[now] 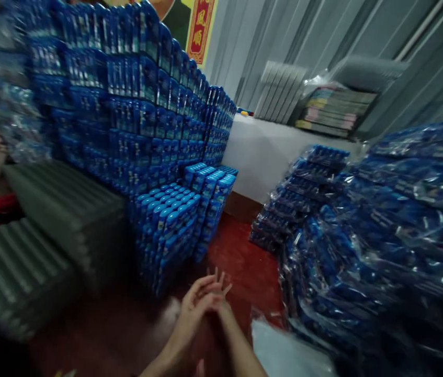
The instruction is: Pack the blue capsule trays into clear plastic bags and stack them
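In the lower middle of the head view, my left hand [196, 299] and my right hand [219, 299] come together and appear to touch, their fingers partly overlapping. Several outstretched, spread fingertips show above them. No object is visible in either hand. Beyond them, a low stack of blue bottle-shaped packs [168, 214] with light blue tops stands on the red floor [237, 256]. A clear plastic bag [284, 348] lies to the right of my wrists. Motion blur softens the hands.
Tall rows of blue packs [127, 89] rise at the left. Grey-green ribbed stacks [68, 204] stand before them. Plastic-wrapped blue bundles [394, 220] lean at the right. A white ledge [252, 157] at the back holds white ribbed blocks [282, 91] and a wrapped paper stack [334, 110].
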A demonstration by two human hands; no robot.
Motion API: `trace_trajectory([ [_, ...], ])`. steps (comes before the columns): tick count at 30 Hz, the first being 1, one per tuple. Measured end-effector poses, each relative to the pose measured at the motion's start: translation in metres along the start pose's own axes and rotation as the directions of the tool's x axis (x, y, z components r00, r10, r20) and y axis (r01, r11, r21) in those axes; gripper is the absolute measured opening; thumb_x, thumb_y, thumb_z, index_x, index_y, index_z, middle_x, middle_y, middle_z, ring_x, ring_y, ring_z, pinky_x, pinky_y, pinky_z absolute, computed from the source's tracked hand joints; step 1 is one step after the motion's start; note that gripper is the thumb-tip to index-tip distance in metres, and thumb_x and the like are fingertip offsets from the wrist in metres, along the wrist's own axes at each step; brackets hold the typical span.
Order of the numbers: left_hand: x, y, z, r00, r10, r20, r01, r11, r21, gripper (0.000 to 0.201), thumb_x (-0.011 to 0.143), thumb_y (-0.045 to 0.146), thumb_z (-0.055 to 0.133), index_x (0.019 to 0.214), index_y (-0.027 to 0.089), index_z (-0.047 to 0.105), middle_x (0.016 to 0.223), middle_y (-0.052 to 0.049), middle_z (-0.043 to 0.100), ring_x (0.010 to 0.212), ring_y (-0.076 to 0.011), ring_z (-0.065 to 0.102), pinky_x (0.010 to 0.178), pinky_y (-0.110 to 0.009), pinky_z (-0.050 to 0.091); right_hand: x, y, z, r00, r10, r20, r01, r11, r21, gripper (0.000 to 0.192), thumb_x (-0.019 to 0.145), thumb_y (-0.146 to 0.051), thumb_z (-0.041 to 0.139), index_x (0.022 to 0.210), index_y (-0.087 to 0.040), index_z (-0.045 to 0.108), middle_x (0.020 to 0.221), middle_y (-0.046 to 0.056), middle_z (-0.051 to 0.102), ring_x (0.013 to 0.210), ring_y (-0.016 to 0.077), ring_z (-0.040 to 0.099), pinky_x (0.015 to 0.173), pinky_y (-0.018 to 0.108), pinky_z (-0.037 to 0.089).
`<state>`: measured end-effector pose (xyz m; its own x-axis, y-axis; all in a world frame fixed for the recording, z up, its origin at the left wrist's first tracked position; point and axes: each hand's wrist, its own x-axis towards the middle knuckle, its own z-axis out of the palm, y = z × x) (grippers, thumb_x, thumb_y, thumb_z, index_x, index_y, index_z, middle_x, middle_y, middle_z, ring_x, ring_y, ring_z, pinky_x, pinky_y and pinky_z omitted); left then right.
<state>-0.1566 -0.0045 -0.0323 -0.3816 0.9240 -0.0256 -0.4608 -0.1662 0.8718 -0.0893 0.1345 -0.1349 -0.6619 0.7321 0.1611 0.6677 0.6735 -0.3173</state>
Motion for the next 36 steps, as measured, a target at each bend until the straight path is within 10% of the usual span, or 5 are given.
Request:
trace_trajectory([
  [4, -0.022, -0.026, -0.11, 0.842, 0.152, -0.517, -0.028, 0.971, 0.239, 0.048, 0.064, 0.04, 0.067, 0.104, 0.015, 0.057, 0.107, -0.013, 0.063, 0.098, -0.0251, 0.062, 0.085, -0.037, 0.049, 0.011, -0.007, 0.007, 0.956, 0.264, 0.124, -0.278, 0.954, 0.113, 0.056, 0.082, -0.044, 0.042, 0.128, -0.013, 0.052, 0.141, 0.027, 0.035, 0.133, 0.0408, 0.026, 0.09, 0.076, 0.013],
  [8, -0.021, -0.029, -0.181, 0.757, 0.312, -0.574, 0.003, 0.877, 0.481, 0.041, 0.074, 0.027, 0.054, 0.112, 0.013, 0.051, 0.117, -0.014, 0.057, 0.112, -0.0248, 0.055, 0.1, -0.041, 0.04, 0.019, -0.031, 0.013, 0.954, 0.282, 0.1, -0.299, 0.908, 0.295, 0.052, 0.088, -0.04, 0.029, 0.124, -0.015, 0.056, 0.131, 0.019, 0.052, 0.127, 0.0303, 0.043, 0.101, 0.057, 0.03],
  [20, -0.099, -0.008, -0.194, 0.869, 0.358, -0.34, -0.055, 0.755, 0.654, 0.024, 0.081, 0.031, 0.054, 0.095, 0.017, 0.068, 0.102, -0.009, 0.068, 0.099, -0.0226, 0.061, 0.092, -0.033, 0.045, -0.109, -0.131, 0.039, 0.995, 0.092, -0.038, -0.058, 0.845, 0.532, 0.037, 0.077, -0.047, 0.04, 0.05, -0.023, 0.048, 0.051, 0.0, 0.052, 0.054, 0.0189, 0.053, 0.055, 0.029, 0.041],
  [29, -0.159, 0.107, -0.328, 0.179, 0.654, -0.735, 0.119, 0.728, 0.676, 0.027, 0.086, 0.029, 0.046, 0.108, 0.016, 0.055, 0.107, -0.008, 0.063, 0.097, -0.0165, 0.061, 0.084, -0.03, 0.049, -0.211, -0.145, 0.073, 0.975, -0.031, -0.219, 0.13, 0.882, 0.452, 0.016, 0.08, -0.025, 0.039, 0.08, -0.024, 0.055, 0.079, 0.005, 0.06, 0.074, 0.021, 0.061, 0.067, 0.033, 0.049],
  [36, -0.176, 0.014, -0.402, 0.272, 0.418, -0.867, 0.581, 0.647, 0.494, 0.026, 0.09, 0.024, 0.05, 0.114, 0.015, 0.052, 0.11, -0.008, 0.059, 0.093, -0.0168, 0.061, 0.079, -0.034, 0.053, -0.214, -0.164, 0.077, 0.929, -0.366, -0.055, 0.369, 0.928, 0.052, 0.062, 0.087, -0.052, 0.042, 0.139, -0.019, 0.033, 0.14, 0.014, 0.042, 0.129, 0.0296, 0.037, 0.105, 0.052, 0.028],
])
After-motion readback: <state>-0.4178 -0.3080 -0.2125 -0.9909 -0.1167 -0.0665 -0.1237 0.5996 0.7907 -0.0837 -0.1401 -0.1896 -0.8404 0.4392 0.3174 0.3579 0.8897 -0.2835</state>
